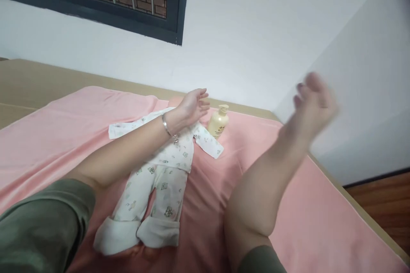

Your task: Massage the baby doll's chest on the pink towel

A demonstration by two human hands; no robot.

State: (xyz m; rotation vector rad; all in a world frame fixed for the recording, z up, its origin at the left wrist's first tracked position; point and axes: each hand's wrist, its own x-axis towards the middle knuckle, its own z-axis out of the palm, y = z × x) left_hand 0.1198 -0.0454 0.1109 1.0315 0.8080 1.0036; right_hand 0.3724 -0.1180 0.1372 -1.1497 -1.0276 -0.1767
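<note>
A baby-sized figure, likely a doll, lies on a pink sheet (282, 239) in a white printed top (182, 153) and matching trousers (168, 192) with turned-up cuffs. My left hand (194, 106) is raised over its upper end, fingers loosely bent and apart, holding nothing; hand and forearm hide most of the head and part of the chest. A bracelet (165, 123) circles my left wrist. To the right, my right hand (315, 102) is lifted above the sheet, blurred, its fingers loosely curled and seemingly apart, with no object visible. A cream pump bottle (218, 123) stands upright beside the figure's sleeve.
The pink sheet covers a wooden surface (48, 77) whose edge runs along the white wall (243, 42). A dark-framed window (174, 30) with bars is at upper left. Brown wood (384, 204) shows beyond the right edge.
</note>
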